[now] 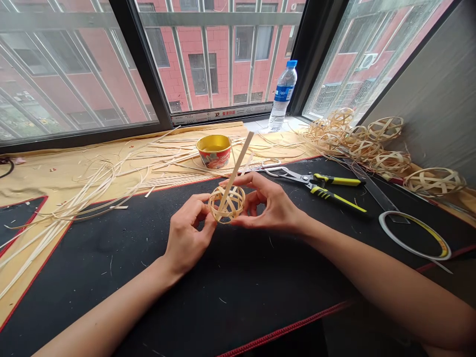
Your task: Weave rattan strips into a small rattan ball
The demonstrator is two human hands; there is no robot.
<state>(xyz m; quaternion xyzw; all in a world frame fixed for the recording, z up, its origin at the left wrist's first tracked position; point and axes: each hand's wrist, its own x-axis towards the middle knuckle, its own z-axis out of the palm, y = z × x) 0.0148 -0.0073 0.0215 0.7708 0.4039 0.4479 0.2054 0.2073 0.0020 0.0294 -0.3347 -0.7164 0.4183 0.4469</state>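
Between my two hands is a small woven ball of pale bamboo strips, held just above the black mat. The thumb and fingers of my left hand pinch its left side. On the other side, my right hand spans the ball, index finger at the top and thumb at the lower right. One flat strip end sticks up out of the weave, slanting to the upper right. The tips of some fingers are hidden behind the ball.
Loose bamboo strips lie at the left. A red-gold bowl and a water bottle stand toward the window. Yellow-black pliers, scissors, a metal ruler, a tape ring and several woven balls are at the right.
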